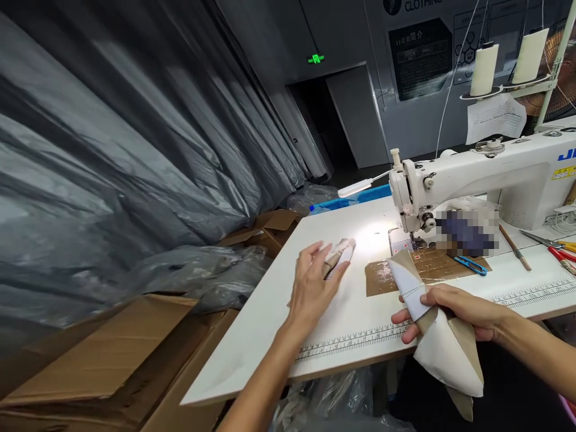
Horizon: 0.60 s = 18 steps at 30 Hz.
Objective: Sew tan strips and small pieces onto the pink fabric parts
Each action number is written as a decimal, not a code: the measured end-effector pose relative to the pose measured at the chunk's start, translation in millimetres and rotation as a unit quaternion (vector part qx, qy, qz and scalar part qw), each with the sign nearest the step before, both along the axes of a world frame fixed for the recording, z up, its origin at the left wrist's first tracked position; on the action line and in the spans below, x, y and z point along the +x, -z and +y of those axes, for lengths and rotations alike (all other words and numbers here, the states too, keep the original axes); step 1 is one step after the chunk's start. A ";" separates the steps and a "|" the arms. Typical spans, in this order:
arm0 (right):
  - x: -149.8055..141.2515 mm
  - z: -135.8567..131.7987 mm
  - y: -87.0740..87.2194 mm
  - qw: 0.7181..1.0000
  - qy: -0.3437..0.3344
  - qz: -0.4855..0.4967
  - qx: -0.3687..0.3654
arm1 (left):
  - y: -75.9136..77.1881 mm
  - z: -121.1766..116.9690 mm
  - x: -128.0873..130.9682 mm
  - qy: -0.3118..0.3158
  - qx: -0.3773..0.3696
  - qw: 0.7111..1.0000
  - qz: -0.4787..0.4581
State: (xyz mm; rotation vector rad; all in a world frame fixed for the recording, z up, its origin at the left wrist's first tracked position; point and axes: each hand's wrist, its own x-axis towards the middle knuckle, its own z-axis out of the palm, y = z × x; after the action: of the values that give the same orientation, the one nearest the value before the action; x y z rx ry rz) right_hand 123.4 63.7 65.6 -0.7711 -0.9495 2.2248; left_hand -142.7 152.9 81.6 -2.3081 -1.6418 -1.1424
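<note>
My left hand (315, 282) lies on the white sewing table (279, 312), its fingers closed over a small folded tan-and-white fabric piece (341, 253). My right hand (454, 309) grips a larger bunch of white and tan fabric (443, 348) at the table's front edge; its tip points toward the needle and its lower part hangs below the table. The white sewing machine (477, 180) stands just behind, its lamp lighting the bed.
Blue thread snips (470, 264) lie on a brown patch by the needle. Scissors with red handles (558, 249) and a thin stick (515, 247) lie at right. Cardboard boxes (112, 360) and grey plastic sheeting (112, 150) fill the left. Two thread cones (483, 69) stand behind the machine.
</note>
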 end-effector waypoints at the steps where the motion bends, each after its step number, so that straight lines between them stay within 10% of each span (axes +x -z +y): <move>1: -0.9 1.6 1.4 1.000 -0.005 0.013 -0.007 | -3.5 -11.0 12.1 0.064 0.043 0.997 0.006; 5: -4.2 2.0 2.6 0.999 -0.026 0.015 0.036 | -14.2 -49.9 49.4 0.308 0.093 0.947 0.014; 8: -7.6 -4.2 -0.5 0.987 -0.049 -0.068 0.138 | -12.4 -61.2 60.9 0.374 0.063 0.925 0.009; 18: -12.1 -13.4 -29.7 0.919 0.021 -0.126 0.373 | -15.0 -78.1 67.1 0.265 0.187 0.937 0.129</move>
State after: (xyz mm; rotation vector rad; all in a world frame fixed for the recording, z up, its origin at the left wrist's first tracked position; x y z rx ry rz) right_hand 111.3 50.3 95.3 -0.6945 -1.7358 1.5345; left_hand -75.6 74.9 96.5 -2.5527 -0.6526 -1.0481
